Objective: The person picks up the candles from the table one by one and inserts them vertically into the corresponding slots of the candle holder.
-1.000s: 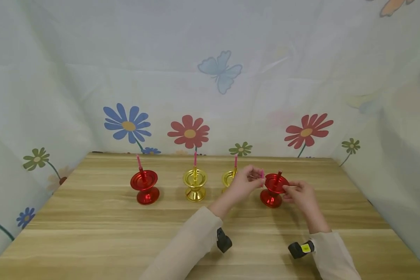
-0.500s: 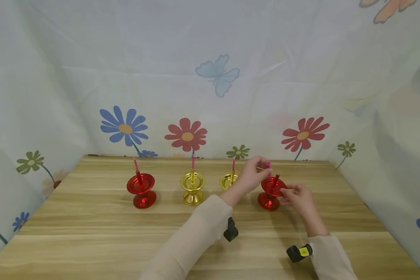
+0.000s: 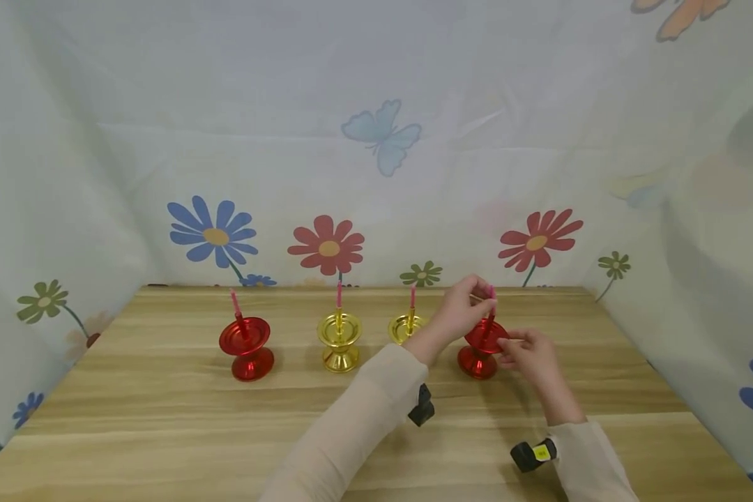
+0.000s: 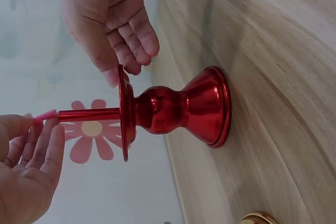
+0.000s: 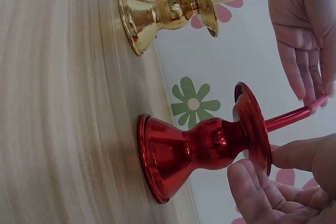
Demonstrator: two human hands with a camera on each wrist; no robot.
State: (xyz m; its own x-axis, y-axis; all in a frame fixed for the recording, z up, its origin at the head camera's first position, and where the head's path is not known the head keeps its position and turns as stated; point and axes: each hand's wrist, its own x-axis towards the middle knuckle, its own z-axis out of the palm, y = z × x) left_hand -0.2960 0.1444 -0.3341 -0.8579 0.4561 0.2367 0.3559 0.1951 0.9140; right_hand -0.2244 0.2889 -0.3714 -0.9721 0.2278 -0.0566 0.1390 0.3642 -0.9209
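My left hand pinches a thin pink candle between thumb and fingers. The candle's lower end meets the mouth of the upright tube on a shiny red candle holder, slightly tilted against it. Whether it sits inside the tube I cannot tell. With thumb and fingers, my right hand holds the right edge of that holder's dish. The holder's base stands on the wooden table.
Left of my hands stand a gold candle holder, partly behind my left arm, another gold holder and a red holder. Each bears a pink candle. A flowered cloth hangs behind the table.
My left hand has moved right with the pink candle, from beside the red holder to the top of its tube. The right hand stays at the dish edge. The head view has shifted slightly.
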